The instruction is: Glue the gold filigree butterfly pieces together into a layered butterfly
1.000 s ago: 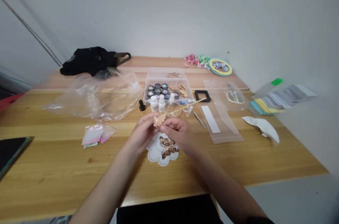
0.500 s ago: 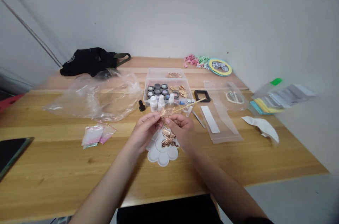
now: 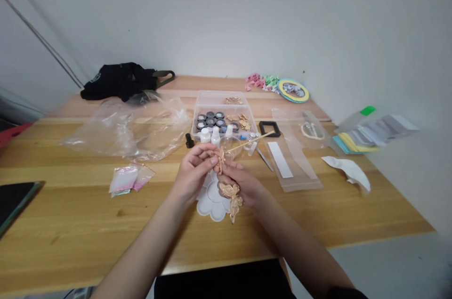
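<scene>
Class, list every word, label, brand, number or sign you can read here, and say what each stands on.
No text can be read.
Black cloth: a white mark near its left end, too blurred to read.
Bottles and pots: any print is too small to make out.

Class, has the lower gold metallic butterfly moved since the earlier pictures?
Yes: the lower butterfly shifted rightward and toward the person, against the white flower-shaped plastic palette.

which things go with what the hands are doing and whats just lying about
Likely in the job: gold ornament between left hand and right hand; gold butterfly below; perhaps gold pieces in the clear box.
Seemingly lying about: black cloth; plastic bag; yellow ring.
</scene>
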Tool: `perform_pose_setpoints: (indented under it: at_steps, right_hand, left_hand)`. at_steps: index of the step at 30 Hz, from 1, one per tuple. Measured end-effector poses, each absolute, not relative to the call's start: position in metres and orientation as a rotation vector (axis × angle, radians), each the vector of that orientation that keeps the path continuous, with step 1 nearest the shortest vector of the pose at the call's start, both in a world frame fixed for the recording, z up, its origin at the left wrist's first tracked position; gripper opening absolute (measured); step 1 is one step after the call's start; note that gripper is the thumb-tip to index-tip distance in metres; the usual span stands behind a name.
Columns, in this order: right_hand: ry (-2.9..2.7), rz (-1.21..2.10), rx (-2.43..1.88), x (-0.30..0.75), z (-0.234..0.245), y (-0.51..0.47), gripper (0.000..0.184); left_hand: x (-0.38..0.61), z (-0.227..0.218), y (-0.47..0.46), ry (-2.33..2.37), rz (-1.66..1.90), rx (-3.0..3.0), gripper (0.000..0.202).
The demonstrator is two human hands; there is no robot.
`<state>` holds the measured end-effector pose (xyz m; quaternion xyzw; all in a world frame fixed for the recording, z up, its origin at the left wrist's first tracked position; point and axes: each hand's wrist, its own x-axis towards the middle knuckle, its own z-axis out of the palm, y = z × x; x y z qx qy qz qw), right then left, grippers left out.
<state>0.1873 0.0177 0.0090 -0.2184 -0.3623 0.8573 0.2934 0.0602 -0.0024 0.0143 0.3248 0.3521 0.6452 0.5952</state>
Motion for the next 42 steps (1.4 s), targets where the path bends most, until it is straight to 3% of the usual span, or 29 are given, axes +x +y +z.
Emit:
perform_pose_setpoints:
  at_steps: [6,14,42]
  right_hand:
    - [-0.968,2.17,-0.685,0.1865,0.0043,0.0221,0.034]
    - [-0.986,2.12,-0.706,0.1872,0.0037,0.0242,0.033]
    - [-0.952,2.054,-0.766,0.1871,0.0036,0.0255,0.033]
  left_hand:
    - [0.057,0.0129,-0.0002,1.101,1.732,0.988,0.019]
    - [0.0554,0.0085,0.002,1.266,1.863,1.1,0.021]
    - [0.0583,0.0139,0.0025,1.158,1.791,0.928,0.027]
